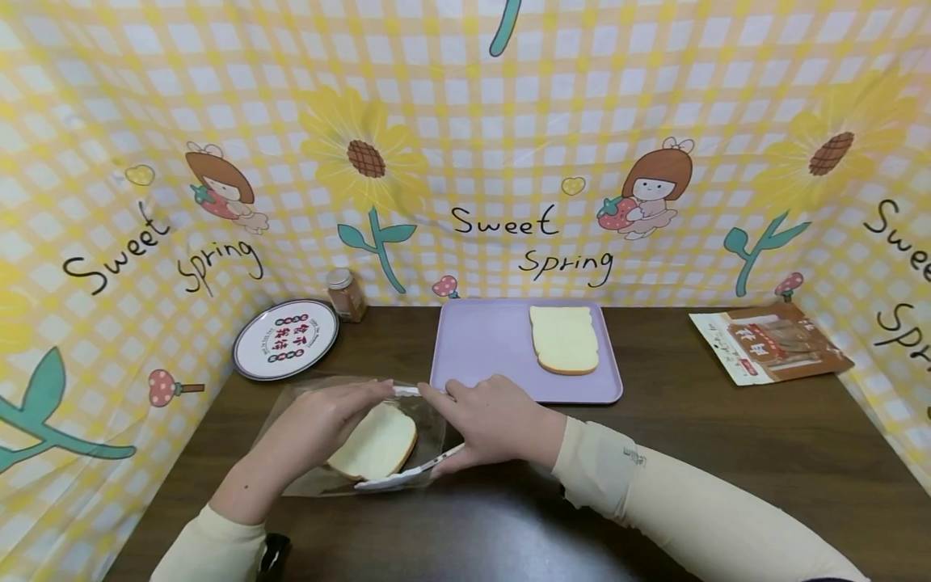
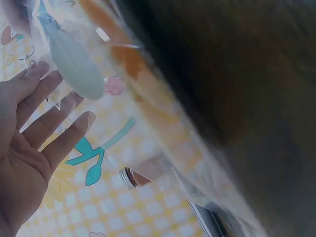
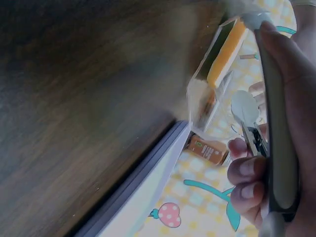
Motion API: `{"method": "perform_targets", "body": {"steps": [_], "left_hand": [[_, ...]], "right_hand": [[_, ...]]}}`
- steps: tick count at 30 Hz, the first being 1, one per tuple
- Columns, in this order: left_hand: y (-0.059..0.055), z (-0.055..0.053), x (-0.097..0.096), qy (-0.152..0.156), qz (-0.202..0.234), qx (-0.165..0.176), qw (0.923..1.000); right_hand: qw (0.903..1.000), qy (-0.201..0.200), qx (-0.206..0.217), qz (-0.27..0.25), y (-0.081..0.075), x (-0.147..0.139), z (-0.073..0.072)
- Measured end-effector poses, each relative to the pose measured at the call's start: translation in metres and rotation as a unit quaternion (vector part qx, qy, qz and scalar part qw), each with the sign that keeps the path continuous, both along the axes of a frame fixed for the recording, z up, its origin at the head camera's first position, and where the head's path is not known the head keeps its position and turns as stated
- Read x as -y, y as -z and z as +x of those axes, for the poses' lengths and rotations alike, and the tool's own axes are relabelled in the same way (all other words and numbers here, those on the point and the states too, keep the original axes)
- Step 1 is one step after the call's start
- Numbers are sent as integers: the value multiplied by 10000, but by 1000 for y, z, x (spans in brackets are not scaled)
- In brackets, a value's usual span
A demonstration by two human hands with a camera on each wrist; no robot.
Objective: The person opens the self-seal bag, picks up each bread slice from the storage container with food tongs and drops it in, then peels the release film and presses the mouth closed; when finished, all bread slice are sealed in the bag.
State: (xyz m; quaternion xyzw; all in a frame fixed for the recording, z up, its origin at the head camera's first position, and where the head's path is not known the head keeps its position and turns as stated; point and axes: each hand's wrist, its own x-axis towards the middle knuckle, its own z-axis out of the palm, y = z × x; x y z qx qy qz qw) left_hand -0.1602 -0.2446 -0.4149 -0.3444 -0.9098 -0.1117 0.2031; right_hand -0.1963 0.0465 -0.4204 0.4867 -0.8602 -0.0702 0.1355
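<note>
A slice of bread [image 1: 374, 444] lies in a clear plastic bag [image 1: 309, 485] on the dark table, left of centre. My right hand [image 1: 498, 420] grips a pair of tongs [image 1: 396, 482] with white tips, their arms spread so that one tip is at the near edge of the slice and the other past its far edge. In the right wrist view, fingers and thumb wrap the tongs' pale handle [image 3: 276, 128]. My left hand [image 1: 327, 416] reaches over the bag's left part, fingers extended beside the far white tip [image 2: 76, 64], and holds nothing in the left wrist view.
Behind the bag, a lilac tray [image 1: 480, 347] bears another bread slice [image 1: 566, 339]. A white plate [image 1: 254, 339] with a dark rim and a metal-lidded jar [image 1: 346, 297] stand at the back left. A brown-and-white food packet [image 1: 771, 343] lies at the right. Patterned cloth [image 1: 480, 121] surrounds the table.
</note>
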Motion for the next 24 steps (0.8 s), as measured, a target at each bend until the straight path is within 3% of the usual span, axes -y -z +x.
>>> {"method": "perform_targets", "body": {"steps": [7,14,18,21,24], "left_hand": [[-1,1,-1,-58,-159,147,9997],[-2,2,-1,-103,-203,181,9996],[-4,2,-2,-230,-227,245,9992],[-5,2,-3,-355,-312,371,9982],[-6,3,-2,-449,-410,399,9974]], "right_hand": [[9995,-68,142,-269,3,-5,-1],[9984,169,504,-168,10,-5,-3],[9979,67,623,-152,9,-4,-3],[9986,-210,461,-178,8,-4,-4],[9984,-511,4,-246,12,-5,-5]]}}
